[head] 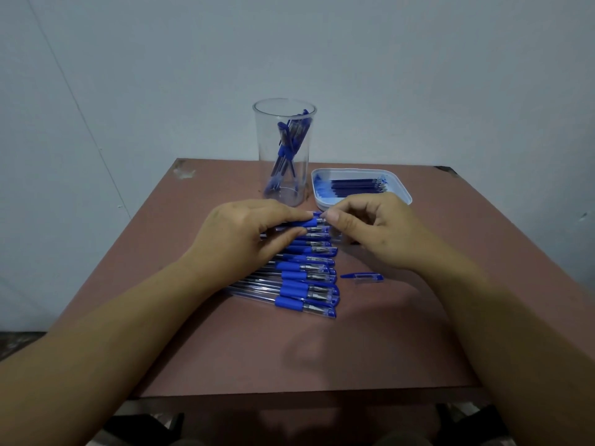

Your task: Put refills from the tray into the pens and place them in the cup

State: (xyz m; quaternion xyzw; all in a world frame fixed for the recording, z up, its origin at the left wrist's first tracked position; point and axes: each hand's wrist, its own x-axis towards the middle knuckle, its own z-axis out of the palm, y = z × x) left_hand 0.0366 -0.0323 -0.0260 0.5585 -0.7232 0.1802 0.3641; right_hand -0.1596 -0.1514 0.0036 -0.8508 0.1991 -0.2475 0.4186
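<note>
Head view: left grip [244, 230] pinches the top pen [306, 223] of the row at centre, and right grip [376, 226] pinches its tip end. Unscrewing it, I'd say. The next move needs a refill [357, 185] from the tray [402, 194] at one o'clock, fed in straight. The cup [260, 149] at twelve already holds several pens.

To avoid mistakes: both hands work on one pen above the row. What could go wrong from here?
The left hand and right hand hold the pen directly over the row of pens; a dropped part could hide among them. The loose cap lies near the right forearm, which might sweep it away. The tall cup stands close behind the hands and could tip.
</note>
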